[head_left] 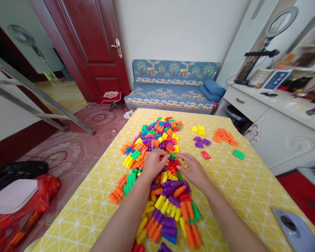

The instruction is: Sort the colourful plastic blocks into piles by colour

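A long heap of plastic pieces (169, 190) in orange, purple, yellow, green, red and blue runs down the middle of the yellow patterned table (94, 210). My left hand (155, 162) is over the heap, thumb and fingers bent around one end of a small green piece (172, 156). Beside it, my right hand (191, 168) has its fingertips at the green piece's right side, with thumb and forefinger curved. Small groups lie on the right: yellow pieces (199, 130), purple pieces (201, 142), a red piece (205, 155), orange pieces (224, 136) and a green piece (238, 154).
A phone (295, 227) lies at the table's right front. Beyond the table are a blue sofa (170, 91) and a red stool (112, 96). A metal ladder (52, 101) and bags (48, 185) are at the left, a white cabinet (283, 129) at the right.
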{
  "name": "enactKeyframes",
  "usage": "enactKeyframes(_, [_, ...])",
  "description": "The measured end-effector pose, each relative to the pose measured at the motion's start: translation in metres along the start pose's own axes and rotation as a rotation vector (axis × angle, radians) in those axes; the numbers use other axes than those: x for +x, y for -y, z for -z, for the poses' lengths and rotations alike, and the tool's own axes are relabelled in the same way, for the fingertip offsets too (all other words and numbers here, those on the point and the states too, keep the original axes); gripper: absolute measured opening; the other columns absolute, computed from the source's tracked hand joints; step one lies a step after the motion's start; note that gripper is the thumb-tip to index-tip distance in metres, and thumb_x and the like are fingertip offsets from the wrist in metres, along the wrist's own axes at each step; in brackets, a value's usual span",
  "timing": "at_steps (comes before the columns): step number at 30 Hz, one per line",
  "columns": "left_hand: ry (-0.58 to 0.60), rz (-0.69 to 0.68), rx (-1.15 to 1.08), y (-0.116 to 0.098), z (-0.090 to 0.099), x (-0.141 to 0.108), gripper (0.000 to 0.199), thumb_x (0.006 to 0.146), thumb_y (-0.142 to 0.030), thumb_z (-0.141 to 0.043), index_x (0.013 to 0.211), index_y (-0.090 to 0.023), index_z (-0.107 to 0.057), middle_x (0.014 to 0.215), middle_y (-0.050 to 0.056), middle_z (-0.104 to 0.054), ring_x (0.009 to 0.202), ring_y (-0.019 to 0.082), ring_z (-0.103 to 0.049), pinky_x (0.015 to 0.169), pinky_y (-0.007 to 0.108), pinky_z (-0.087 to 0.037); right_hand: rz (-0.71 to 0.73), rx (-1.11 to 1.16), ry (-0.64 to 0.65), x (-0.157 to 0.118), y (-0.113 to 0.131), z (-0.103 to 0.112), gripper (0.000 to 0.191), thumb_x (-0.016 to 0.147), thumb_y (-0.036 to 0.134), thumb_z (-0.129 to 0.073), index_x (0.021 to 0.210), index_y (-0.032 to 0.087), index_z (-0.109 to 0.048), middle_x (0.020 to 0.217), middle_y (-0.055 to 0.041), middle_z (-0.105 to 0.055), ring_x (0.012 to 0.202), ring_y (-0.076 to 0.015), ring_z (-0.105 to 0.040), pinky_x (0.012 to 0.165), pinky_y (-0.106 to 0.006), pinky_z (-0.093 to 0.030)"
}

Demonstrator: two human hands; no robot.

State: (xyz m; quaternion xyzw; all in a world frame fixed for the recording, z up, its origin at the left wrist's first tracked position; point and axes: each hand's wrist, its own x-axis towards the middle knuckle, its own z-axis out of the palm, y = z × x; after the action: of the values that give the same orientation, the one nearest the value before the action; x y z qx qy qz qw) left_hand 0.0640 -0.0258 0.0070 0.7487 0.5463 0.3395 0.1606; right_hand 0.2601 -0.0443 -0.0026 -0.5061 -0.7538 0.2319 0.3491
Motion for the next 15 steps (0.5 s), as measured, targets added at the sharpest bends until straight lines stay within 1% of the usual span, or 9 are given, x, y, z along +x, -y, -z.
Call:
enactKeyframes(2, [0.002,0.003,0.011,0.000,0.000,0.000,0.020,0.086,-0.030,-0.057,0.073,-0.018,-0.066,0.076,0.003,-0.067,0.073,0.016,-0.060,0.068,0.026,-0.042,-0.026,-0.018,-0.021,0.006,-0.005,-0.014,0.036,0.079,0.027,-0.059,0.113,0.021,-0.065,0.114,-0.0093,-0.064,0.105,-0.0225,-0.060,0.092,-0.039,-0.048])
enactKeyframes(4, [0.002,0.002,0.018,-0.001,0.000,0.000,0.020,0.087,-0.030,-0.056,0.074,-0.018,-0.066,0.076,0.003,-0.066,0.074,0.016,-0.060,0.069,0.026,-0.043,-0.060,-0.013,-0.030,0.013,-0.007,-0.025,0.034,0.080,0.029,-0.056,0.112,0.020,-0.065,0.110,-0.0095,-0.066,0.102,-0.0221,-0.061,0.091,-0.039,-0.048])
enactKeyframes(6, [0.000,-0.003,0.019,-0.001,0.000,0.001,0.021,0.087,-0.030,-0.056,0.074,-0.018,-0.066,0.076,0.003,-0.066,0.075,0.016,-0.060,0.069,0.026,-0.043,-0.090,-0.015,-0.035,0.020,-0.008,-0.032,0.032,0.080,0.026,-0.054,0.110,0.020,-0.066,0.107,-0.0084,-0.066,0.099,-0.0208,-0.062,0.088,-0.037,-0.049])
enactKeyframes(9, [-0.006,-0.018,0.015,-0.001,0.000,0.000,0.021,0.087,-0.031,-0.056,0.074,-0.018,-0.066,0.078,0.003,-0.067,0.075,0.016,-0.060,0.068,0.026,-0.043,-0.157,-0.056,-0.046,0.030,-0.010,-0.039,0.030,0.077,0.022,-0.054,0.104,0.021,-0.067,0.103,-0.0071,-0.066,0.094,-0.0202,-0.063,0.084,-0.034,-0.050])
enactKeyframes(12, [-0.012,-0.024,0.005,0.000,-0.001,0.000,0.020,0.087,-0.030,-0.056,0.074,-0.018,-0.066,0.079,0.003,-0.068,0.076,0.016,-0.061,0.069,0.025,-0.043,-0.214,-0.075,-0.055,0.035,-0.012,-0.042,0.023,0.075,0.024,-0.058,0.095,0.021,-0.069,0.096,-0.0063,-0.068,0.085,-0.0202,-0.064,0.078,-0.033,-0.050])
enactKeyframes(15, [-0.012,-0.020,-0.013,0.001,-0.001,0.000,0.020,0.087,-0.030,-0.056,0.073,-0.018,-0.065,0.077,0.003,-0.067,0.075,0.016,-0.061,0.069,0.025,-0.043,-0.214,0.025,-0.140,0.034,-0.010,-0.041,0.018,0.080,0.029,-0.056,0.089,0.020,-0.069,0.090,-0.0057,-0.069,0.080,-0.0195,-0.064,0.075,-0.033,-0.050])
